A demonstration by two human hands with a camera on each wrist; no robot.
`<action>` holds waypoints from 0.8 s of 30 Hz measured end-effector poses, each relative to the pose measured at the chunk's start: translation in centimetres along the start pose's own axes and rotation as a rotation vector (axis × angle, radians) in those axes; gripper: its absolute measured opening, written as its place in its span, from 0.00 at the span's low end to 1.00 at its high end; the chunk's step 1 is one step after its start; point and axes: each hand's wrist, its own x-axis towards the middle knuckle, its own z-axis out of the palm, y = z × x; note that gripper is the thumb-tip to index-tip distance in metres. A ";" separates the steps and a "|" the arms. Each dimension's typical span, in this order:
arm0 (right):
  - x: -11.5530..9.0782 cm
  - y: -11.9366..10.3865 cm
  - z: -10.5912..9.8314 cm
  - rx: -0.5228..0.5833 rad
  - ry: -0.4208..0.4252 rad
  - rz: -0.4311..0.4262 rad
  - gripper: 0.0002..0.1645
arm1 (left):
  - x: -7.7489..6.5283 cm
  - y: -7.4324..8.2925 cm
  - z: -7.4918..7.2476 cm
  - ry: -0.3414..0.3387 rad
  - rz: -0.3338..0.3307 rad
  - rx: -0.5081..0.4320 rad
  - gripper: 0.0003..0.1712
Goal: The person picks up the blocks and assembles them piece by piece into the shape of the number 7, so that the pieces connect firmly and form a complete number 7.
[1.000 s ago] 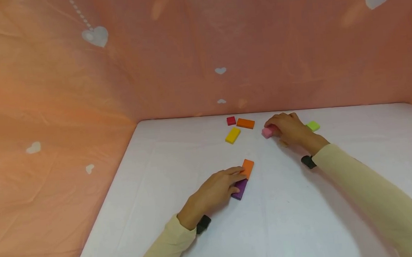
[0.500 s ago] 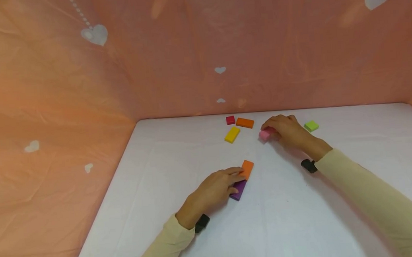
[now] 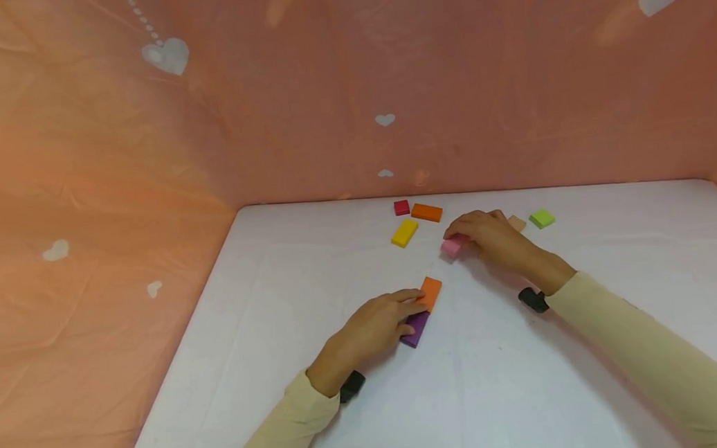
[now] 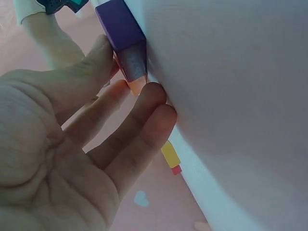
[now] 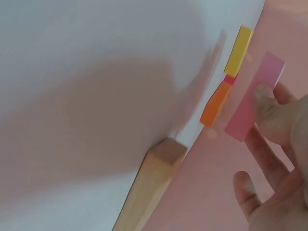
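In the head view, we see a right hand (image 3: 491,239) a bit right of the middle. Its thumb and fingers pinch a pink block (image 3: 450,247), which pokes out at the left end of that hand. In the right wrist view, we find the pink block at the right of the frame, held up off the white table (image 3: 502,401), with the thumb on one of its long sides.

We see a left hand (image 3: 375,327) lower down, near the middle of the head view. Its fingers are loose and a little bent, and they rest on two blocks, the front orange block (image 3: 430,292) and the purple block (image 3: 415,332). These two touch end to end in a slanted line, with the orange one higher in the frame. In the left wrist view, we see the thumb against the purple block near the top. We cannot tell how hard it presses.

Near the centre of the head view, we spot a red block (image 3: 402,208) just beside the back orange block (image 3: 427,212), with a yellow block (image 3: 405,233) just below them. Right of centre, a tan block (image 3: 517,223) peeks out by the right hand, near a green block (image 3: 542,219). Across the top, we see a peachy cloth (image 3: 299,82) with white hearts (image 3: 166,57).
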 end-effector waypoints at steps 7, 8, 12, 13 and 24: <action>-0.3 -0.9 0.6 -0.007 0.014 -0.060 0.16 | 0.1 -0.1 0.0 0.003 -0.001 -0.013 0.27; -0.3 -1.0 0.7 -0.007 0.014 -0.066 0.16 | 0.1 -0.1 0.0 0.005 -0.001 -0.013 0.27; -0.4 -1.3 0.9 0.003 0.000 -0.077 0.17 | 0.1 -0.2 0.1 0.013 -0.003 -0.018 0.27; -0.4 -1.4 0.9 0.004 -0.003 -0.079 0.17 | 0.1 -0.2 0.1 0.013 -0.005 -0.021 0.27; -0.6 -1.9 1.2 0.015 -0.019 -0.104 0.16 | 0.2 -0.3 0.2 0.030 0.012 -0.029 0.27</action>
